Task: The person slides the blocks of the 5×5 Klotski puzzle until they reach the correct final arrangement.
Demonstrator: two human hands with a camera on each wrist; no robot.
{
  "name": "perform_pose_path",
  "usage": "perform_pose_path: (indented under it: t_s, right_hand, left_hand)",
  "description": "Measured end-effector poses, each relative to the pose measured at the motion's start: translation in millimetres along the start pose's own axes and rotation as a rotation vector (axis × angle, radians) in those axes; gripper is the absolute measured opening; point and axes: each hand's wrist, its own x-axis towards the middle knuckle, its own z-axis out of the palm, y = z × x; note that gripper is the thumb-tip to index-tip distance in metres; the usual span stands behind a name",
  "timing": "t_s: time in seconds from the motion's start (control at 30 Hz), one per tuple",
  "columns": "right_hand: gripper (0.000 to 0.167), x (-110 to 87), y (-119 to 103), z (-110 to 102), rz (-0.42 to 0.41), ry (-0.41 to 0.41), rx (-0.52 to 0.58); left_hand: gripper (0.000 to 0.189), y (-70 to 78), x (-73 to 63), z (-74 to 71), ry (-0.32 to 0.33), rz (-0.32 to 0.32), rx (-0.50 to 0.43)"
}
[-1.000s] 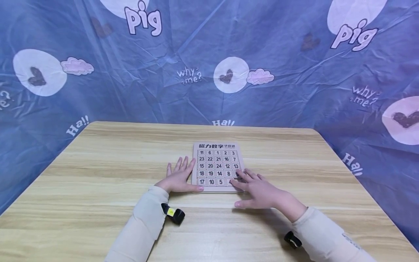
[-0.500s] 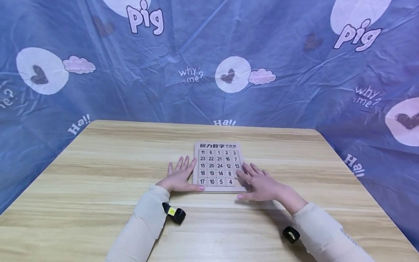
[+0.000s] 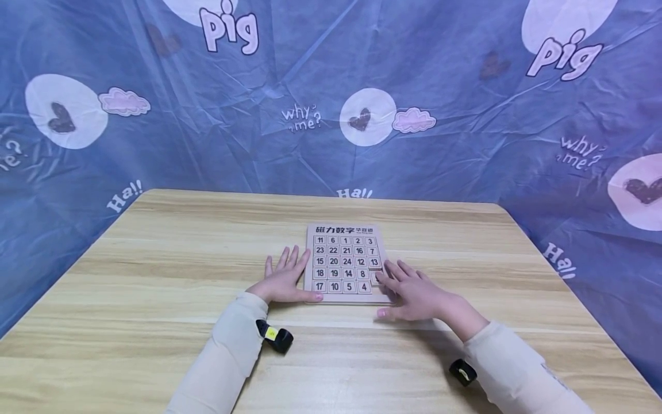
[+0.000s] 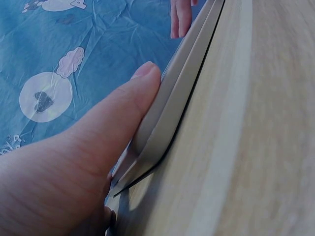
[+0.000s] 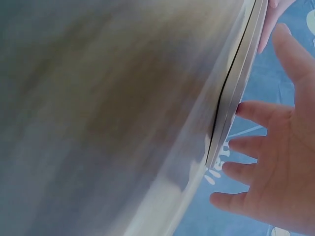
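A number sliding puzzle (image 3: 341, 298) with Chinese lettering along its top lies on the table. My left hand (image 3: 283, 286) rests at its lower left corner, fingers spread along the left side and thumb on the front rim. In the left wrist view that thumb (image 4: 133, 98) lies over the frame edge. My right hand (image 3: 416, 294) reaches in from the right with straight fingers. Its index fingertip touches a tile (image 3: 373, 278) below 13, whose number is mostly covered. Under that tile, to the right of 4, a vacant slot shows partly.
The puzzle stands on a pale wood-grain table (image 3: 181, 259). A blue printed cloth (image 3: 248, 149) hangs behind the table's far edge. Both wrists carry a small black camera, the left camera (image 3: 279, 340) and the right camera (image 3: 462, 372).
My right hand has drawn back right from the bottom row to the tile below 13. That tile has since slid slightly toward me, opening a thin gap under 13. The left hand stays put.
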Motion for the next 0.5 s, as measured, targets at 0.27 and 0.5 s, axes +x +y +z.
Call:
perform_pose_path:
  t_s: [0.27,0.5]
  right_hand:
    - [0.083,-11.1,-5.8,-1.8,0.006,-0.025,0.018]
    - [0.082,-14.7,-7.5,-4.0,-0.022,-0.044,0.003]
  left_hand:
    - [0.108,0.4,-0.3,-0.1,-0.007,0.0,-0.006]
    - [0.108,0.3,-0.5,0.1,-0.007,-0.001,-0.006]
